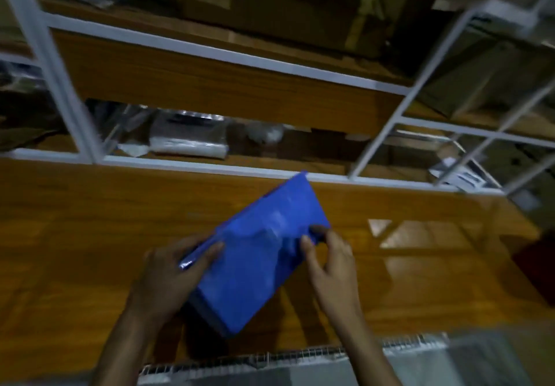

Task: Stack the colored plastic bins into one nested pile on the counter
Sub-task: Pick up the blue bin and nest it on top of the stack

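Both hands, left hand [171, 268] and right hand [327, 262], grip a tilted blue bin [255, 253] above the wooden counter [90, 235]; white shelving [210, 52] behind.

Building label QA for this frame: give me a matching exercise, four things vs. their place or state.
Things:
1. blue bin
2. left hand
3. right hand
4. white packet

Place or state:
A. lies on the lower shelf behind the counter
B. grips the bin's left edge
C. held tilted above the wooden counter
D. pinches the bin's right edge

Pairs: 1-C, 2-B, 3-D, 4-A
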{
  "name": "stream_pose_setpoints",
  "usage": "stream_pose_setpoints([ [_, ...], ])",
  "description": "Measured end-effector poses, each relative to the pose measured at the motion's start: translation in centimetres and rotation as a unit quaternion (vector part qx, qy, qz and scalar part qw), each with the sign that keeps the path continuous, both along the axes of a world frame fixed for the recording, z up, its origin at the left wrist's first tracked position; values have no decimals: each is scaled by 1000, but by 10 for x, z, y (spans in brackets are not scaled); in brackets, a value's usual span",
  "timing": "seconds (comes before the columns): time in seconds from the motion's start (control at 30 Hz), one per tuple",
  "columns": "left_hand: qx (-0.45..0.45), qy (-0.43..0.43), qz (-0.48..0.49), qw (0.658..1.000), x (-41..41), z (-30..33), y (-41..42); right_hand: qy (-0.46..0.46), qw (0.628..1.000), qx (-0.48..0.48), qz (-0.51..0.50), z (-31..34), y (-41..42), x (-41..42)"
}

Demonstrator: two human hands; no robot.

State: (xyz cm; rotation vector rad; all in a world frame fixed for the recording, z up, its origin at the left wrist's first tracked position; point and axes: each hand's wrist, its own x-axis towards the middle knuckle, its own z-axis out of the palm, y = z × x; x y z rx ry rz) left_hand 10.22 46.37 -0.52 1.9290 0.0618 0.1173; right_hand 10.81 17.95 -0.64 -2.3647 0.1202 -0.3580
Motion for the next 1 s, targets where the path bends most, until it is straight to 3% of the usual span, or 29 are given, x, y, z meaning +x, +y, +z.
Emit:
stream_pose_setpoints([
  [0.07, 44, -10, -85, 995, -3, 14, -25, -13, 990, 84, -116, 1, -50, -4],
  [0.17, 125, -111, -185, 969, -7, 29, -59, 47, 940, 217, -259, 9, -138, -17],
  [0.27, 180, -184, -260, 931, -13, 43, -99, 203, 843, 425, -261, 20, -215, -52],
  [0.33, 220, -231, -296, 900, -19, 48, -131, 254, 799, 494, -228, 21, -253, -83],
  [0.5, 265, -257, -309, 876, -41, 58, -225, 222, 819, 472, -238, 5, -329, -147],
  [0.63, 203, -296, -281, 890, -54, 54, -311, 143, 823, 482, -265, 5, -391, -189],
  [0.77, -19, -173, -158, 972, -76, 44, -411, 60, 815, 484, -315, 14, -455, -215],
  [0.87, -184, -81, -90, 975, -98, 48, -485, -40, 796, 499, -340, 25, -488, -215],
  [1.0, -221, -81, -111, 965, -108, 47, -570, -151, 781, 478, -373, 31, -513, -194],
])
